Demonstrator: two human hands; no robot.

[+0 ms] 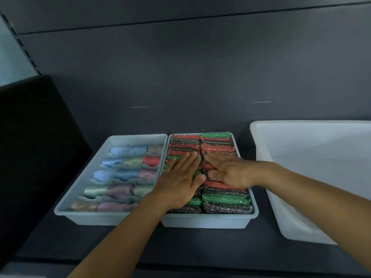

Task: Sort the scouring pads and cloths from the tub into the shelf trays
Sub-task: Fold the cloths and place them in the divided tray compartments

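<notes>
The person is pressing the left hand [180, 177] and right hand [226, 171], fingers straight and flat, onto the scouring pads [224, 199] in the tray [204, 221]. The cloths [120, 173] are lying at its 9 o'clock, the tub [281, 177] at 3 o'clock. Even pressure should be levelling rows without dislodging any.

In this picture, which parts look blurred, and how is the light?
Head view: the right hand is smeared by motion blur, the left hand sharper; the light is dim and bluish, the white plastic tub brightest; the red, green and silver scouring pads sparkle.
</notes>
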